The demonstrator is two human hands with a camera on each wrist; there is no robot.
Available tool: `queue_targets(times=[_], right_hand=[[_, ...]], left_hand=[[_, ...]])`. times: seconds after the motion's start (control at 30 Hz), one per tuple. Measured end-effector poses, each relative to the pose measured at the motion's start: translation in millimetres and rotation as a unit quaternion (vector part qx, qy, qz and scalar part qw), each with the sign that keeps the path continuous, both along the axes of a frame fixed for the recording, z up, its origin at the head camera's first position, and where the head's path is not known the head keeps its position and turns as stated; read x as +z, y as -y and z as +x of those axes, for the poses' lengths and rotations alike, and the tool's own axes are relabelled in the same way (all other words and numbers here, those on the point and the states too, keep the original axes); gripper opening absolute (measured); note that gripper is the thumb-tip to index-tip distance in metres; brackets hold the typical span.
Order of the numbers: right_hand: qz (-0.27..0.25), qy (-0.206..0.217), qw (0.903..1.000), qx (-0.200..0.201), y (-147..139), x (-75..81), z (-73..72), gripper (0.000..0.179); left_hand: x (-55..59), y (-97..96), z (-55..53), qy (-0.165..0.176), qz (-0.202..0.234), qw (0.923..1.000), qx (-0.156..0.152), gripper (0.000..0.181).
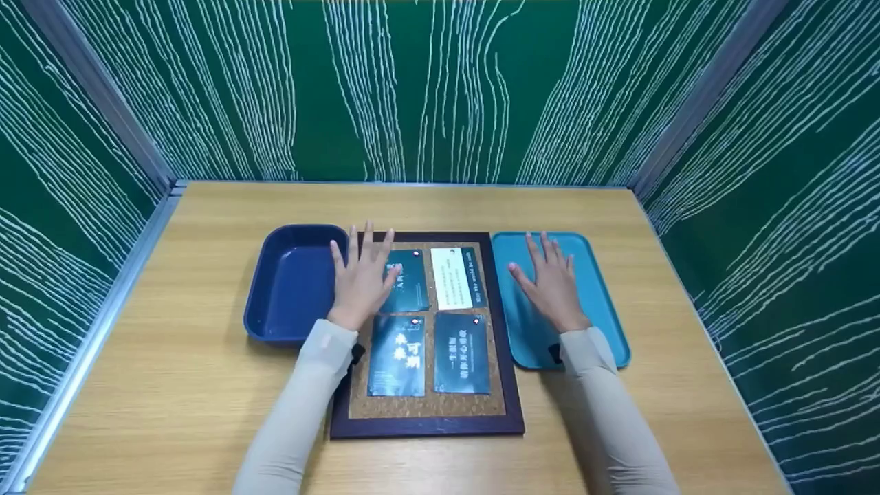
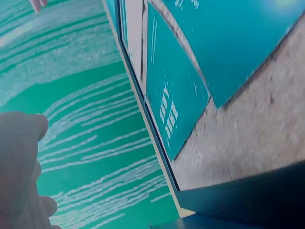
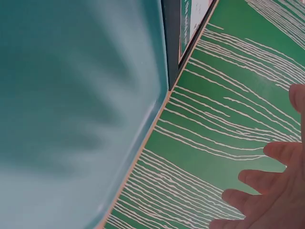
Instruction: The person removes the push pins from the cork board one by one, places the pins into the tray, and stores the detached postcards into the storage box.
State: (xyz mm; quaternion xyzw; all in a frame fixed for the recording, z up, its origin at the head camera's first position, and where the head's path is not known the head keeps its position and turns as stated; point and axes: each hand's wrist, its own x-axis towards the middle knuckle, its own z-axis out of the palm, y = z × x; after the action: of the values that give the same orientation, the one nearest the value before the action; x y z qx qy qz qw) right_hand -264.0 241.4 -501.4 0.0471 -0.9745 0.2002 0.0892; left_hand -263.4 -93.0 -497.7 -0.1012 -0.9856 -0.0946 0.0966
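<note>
- Left hand: fingers straight and spread apart, above the left side of the board, near the bin.
- Right hand: fingers straight and apart, above the tray.
- Board: on the table between bin and tray.
- Cards: four on the board, in two rows; the left hand partly hides the upper-left one.

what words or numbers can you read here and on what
"未来可期" on the lower-left teal paper card, fine print illegible
"一生很短 请你开心勇敢" on the lower-right teal paper card, fine print illegible
"the world be" on the upper-right white-and-teal paper card, rest too small or blurred
Upper-left teal paper card, partly behind left hand: too blurred to read
</note>
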Motion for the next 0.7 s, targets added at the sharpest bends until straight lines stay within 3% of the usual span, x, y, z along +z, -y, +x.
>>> queue_targets(times=[0.2, 0.37, 0.53, 0.7], right_hand=[[-0.072, -0.006, 0.9971, 0.023, -4, -4.8, 2.8, 0.063], [-0.141, 0.010, 0.9891, 0.041, -5, -8.8, 3.8, 0.052], [-0.200, 0.059, 0.9763, 0.058, -2, -12.5, 4.9, 0.039], [-0.222, 0.114, 0.9665, 0.059, 3, -15.4, 5.4, 0.028]], left_hand=[[-2.1, -10.1, 11.4, 0.000, -0.003, 0.9990, -0.044, 0.064], [-6.7, -19.1, 21.4, -0.002, -0.012, 0.9968, -0.079, 0.062], [-10.1, -29.0, 31.4, 0.017, -0.024, 0.9937, -0.108, 0.061], [-10.9, -38.3, 43.8, 0.052, -0.004, 0.9891, -0.138, 0.062]])
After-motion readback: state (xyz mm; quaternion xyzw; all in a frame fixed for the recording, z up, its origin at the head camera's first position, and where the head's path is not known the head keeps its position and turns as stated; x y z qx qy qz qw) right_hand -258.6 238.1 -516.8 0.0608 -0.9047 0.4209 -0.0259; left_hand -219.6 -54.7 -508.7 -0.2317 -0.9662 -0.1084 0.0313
